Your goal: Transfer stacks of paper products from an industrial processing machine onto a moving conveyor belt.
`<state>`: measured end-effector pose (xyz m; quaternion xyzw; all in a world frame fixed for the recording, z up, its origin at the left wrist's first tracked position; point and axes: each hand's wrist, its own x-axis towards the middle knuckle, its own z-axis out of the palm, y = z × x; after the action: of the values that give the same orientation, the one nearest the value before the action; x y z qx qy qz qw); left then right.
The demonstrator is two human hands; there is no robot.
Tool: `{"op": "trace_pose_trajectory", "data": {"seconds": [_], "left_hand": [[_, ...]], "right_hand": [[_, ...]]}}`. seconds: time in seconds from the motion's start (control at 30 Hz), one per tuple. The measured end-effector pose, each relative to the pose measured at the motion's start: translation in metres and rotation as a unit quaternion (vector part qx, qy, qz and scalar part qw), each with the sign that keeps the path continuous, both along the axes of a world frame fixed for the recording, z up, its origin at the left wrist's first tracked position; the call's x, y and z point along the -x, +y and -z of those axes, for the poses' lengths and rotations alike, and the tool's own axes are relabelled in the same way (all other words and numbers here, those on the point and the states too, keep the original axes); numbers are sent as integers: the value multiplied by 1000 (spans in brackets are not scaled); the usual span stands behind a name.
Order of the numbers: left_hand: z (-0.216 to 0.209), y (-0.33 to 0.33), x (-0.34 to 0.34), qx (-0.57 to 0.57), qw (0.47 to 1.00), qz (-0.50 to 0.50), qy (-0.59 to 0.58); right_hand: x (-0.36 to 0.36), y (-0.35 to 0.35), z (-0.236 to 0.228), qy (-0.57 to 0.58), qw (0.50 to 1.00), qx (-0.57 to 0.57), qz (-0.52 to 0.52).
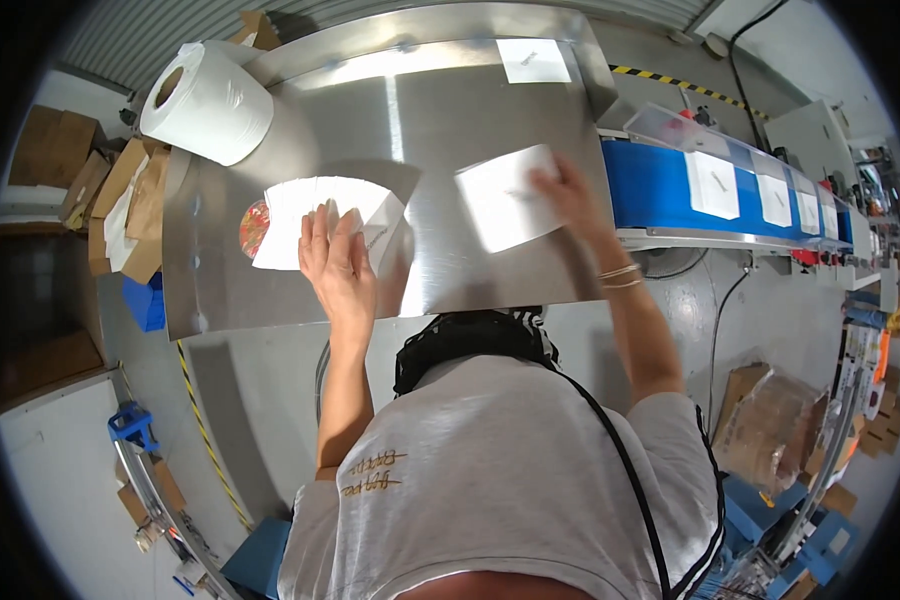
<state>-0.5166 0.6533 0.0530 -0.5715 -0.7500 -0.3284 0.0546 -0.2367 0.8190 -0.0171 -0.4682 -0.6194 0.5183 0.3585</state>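
Note:
A fanned row of flat white square packets [288, 218] lies on the left half of the steel table, each overlapping the one beside it. My left hand [340, 255] rests on them with its fingers stretched out. From under their left end shows part of a round red patterned piece [254, 230]. At the table's right side, my right hand [566, 200], blurred by motion, grips the right edge of another flat white square packet [505, 200], which has a small grey mark. Whether that packet touches the table I cannot tell.
A large white paper roll [220, 105] stands at the table's far left corner. One more white square [533, 62] lies at the far right of the steel table [450, 100]. Along the right runs a blue conveyor belt [650, 185] carrying several white packets under a clear cover.

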Motion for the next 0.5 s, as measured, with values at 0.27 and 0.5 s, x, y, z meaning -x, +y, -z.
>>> {"op": "trace_pose_trajectory", "data": {"seconds": [0.27,0.5], "left_hand": [[4,3,-5,-46,998,4,30],[6,-4,-4,5,999,12,42]], "right_hand": [[-154,61,8,-410,840,-243,259],[63,-4,-39,-82,957,-167,-224]]}}
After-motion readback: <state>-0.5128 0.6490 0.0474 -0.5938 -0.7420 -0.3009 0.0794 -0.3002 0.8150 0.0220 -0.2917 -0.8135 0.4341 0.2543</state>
